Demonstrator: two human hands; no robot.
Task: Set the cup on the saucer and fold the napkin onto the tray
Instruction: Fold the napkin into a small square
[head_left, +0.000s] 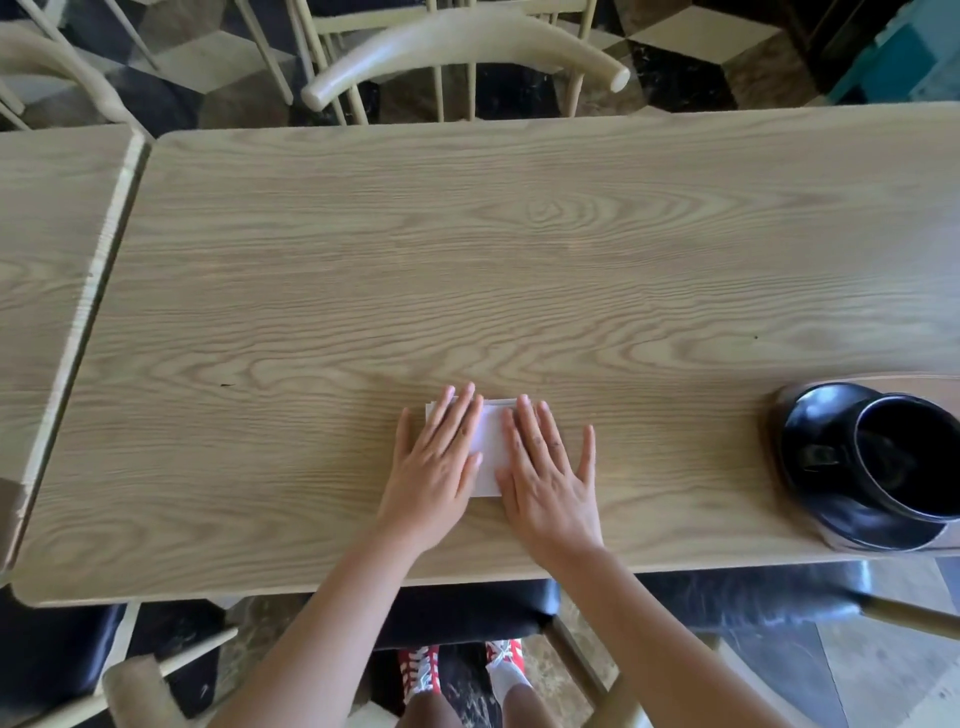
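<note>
Pressing flat with straight fingers, the left hand (434, 462) and the right hand (548, 475) lie side by side on a small folded white napkin (491, 447), which rests on the wooden surface (467, 260) near its front edge. Well apart to the right, a black cup (906, 467) sits on a black saucer (815, 431), which rests on a brown tray (924, 387) at the frame's edge. Pale wooden chairs (462, 47) stand beyond the far side.
</note>
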